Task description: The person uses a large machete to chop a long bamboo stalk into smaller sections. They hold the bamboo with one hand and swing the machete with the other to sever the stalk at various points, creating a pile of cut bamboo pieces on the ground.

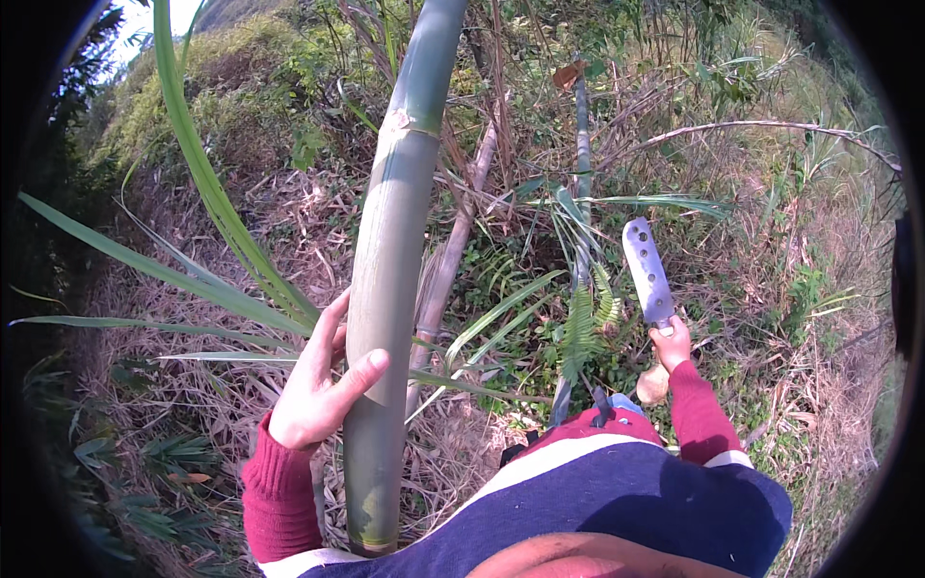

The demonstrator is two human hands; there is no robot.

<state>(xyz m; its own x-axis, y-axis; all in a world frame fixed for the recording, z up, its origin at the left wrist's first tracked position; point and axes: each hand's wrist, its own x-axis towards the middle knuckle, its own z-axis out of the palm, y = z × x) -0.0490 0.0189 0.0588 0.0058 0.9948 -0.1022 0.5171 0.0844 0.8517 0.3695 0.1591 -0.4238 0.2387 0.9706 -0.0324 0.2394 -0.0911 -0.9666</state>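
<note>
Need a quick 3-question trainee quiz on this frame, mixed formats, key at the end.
1. True or false: the left hand grips a thick green bamboo stalk.
2. The right hand holds which of these? A) a coil of rope B) a broad-bladed knife with holes along the blade C) a hand saw
3. Fill in: the knife blade points ____ from the person's body, over the dry grass.

Key:
1. True; thumb on the near side, fingers round the far side.
2. B
3. away; the tip is at the far end, the handle in the fist.
</note>
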